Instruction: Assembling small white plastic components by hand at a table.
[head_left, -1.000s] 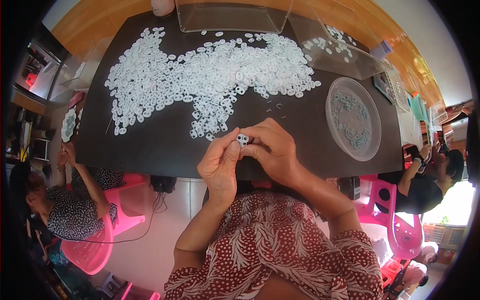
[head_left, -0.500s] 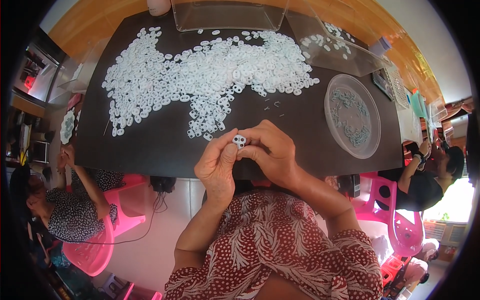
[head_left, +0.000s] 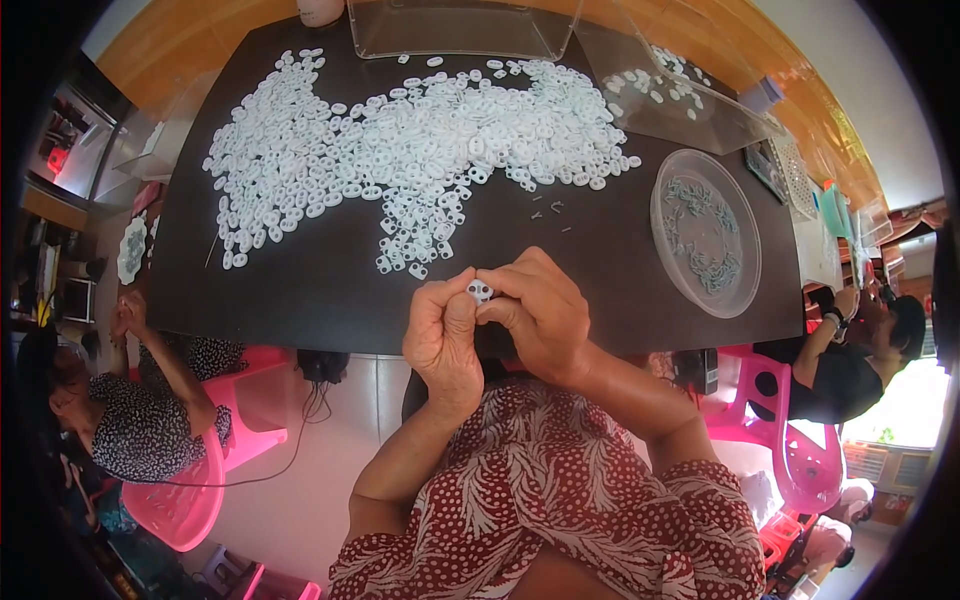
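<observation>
Between the fingertips of both hands sits a small white plastic piece with dark round holes (head_left: 479, 291). My left hand (head_left: 441, 335) pinches it from the left with thumb and forefinger. My right hand (head_left: 545, 318) grips it from the right, and its fingers cover part of the piece. Beyond the hands lies a big heap of white plastic pieces with holes (head_left: 460, 130), spreading toward me in a narrower strip. A few small grey pins (head_left: 556, 207) rest on the table to the right of that strip.
The dark table (head_left: 300, 300) carries a round clear tub (head_left: 745, 290) with grey pins at the right. Clear plastic bins (head_left: 470, 52) stand along the far side, one holding white pieces. A person (head_left: 150, 410) sits at the left, another (head_left: 850, 370) at the right, on pink chairs.
My left hand has shifted slightly right and turned a little around the white piece. Both hands keep hold of it, and more of its front is covered now.
</observation>
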